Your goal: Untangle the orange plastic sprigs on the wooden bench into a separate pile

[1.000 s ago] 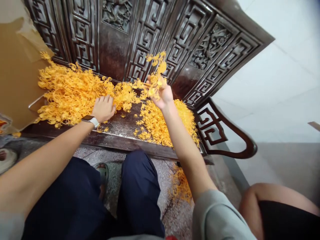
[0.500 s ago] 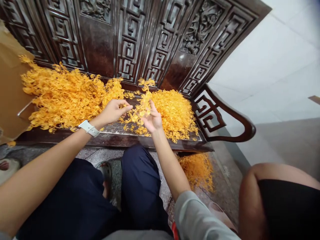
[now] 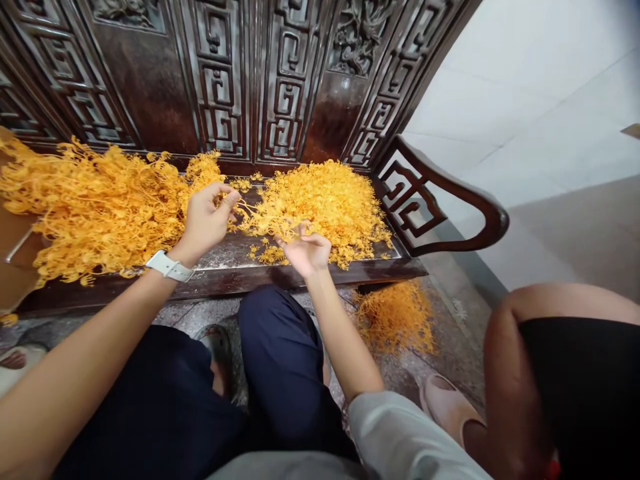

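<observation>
Orange plastic sprigs lie in two heaps on a dark carved wooden bench (image 3: 235,277). The large tangled heap (image 3: 95,207) fills the left of the seat, a denser heap (image 3: 320,200) sits on the right. My left hand (image 3: 205,220), with a white watch on the wrist, pinches an orange sprig (image 3: 250,217) at the edge of the left heap. My right hand (image 3: 306,250) holds the other end of that sprig, palm up, in front of the right heap. Loose small pieces (image 3: 267,253) lie on the seat between my hands.
The bench's carved backrest (image 3: 250,80) rises behind the heaps, its curved armrest (image 3: 440,200) on the right. More orange sprigs (image 3: 395,317) lie on the floor under the armrest. Another person's knee (image 3: 560,373) and sandal (image 3: 447,407) are at right. Cardboard (image 3: 13,240) edges the left.
My right hand came down from above the backrest with its sprig to just over the seat. My left hand lifted off the left heap and took hold of the sprig. The view shifted right.
</observation>
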`<state>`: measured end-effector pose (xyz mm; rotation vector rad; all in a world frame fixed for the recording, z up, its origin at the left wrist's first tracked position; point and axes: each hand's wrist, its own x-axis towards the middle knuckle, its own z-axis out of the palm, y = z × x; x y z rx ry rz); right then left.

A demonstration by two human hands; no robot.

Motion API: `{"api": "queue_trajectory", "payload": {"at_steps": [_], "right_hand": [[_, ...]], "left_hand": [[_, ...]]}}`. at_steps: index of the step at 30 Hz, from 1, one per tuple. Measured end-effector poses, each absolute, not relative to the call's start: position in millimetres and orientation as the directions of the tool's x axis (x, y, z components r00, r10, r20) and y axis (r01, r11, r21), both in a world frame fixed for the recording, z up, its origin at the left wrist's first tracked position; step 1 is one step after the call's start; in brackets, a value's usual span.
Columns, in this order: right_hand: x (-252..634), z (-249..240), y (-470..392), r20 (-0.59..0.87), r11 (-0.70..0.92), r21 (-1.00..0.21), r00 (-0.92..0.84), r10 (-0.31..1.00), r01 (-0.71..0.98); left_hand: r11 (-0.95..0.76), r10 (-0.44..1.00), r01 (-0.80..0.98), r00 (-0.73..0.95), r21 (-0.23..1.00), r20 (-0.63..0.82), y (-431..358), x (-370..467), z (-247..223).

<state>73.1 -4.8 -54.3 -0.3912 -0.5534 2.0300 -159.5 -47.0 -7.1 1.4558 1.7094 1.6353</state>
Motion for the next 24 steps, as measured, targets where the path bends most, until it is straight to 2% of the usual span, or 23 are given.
{"api": "queue_trajectory", "payload": {"at_steps": [9,16,24], "right_hand": [[87.1,-90.1,-28.4,-0.151,-0.561,-0.426,-0.555,0.818,-0.710],[78.8,-96.8,-42.2,-0.112,-0.583,-0.353,-0.585,0.803,-0.732],[73.4,-104.0,-50.8,-0.093,-0.626,-0.339,-0.638,0.765,-0.702]], "left_hand": [[-0.277,0.744,0.335,-0.518,0.901,0.422,-32.4,-155.6,-12.1],[-0.227,0.765,0.177,-0.576,0.958,0.288,-29.7,-155.7,-10.2],[-0.151,0.774,0.040,-0.616,0.988,0.143,-29.4,-161.0,-8.7]]}}
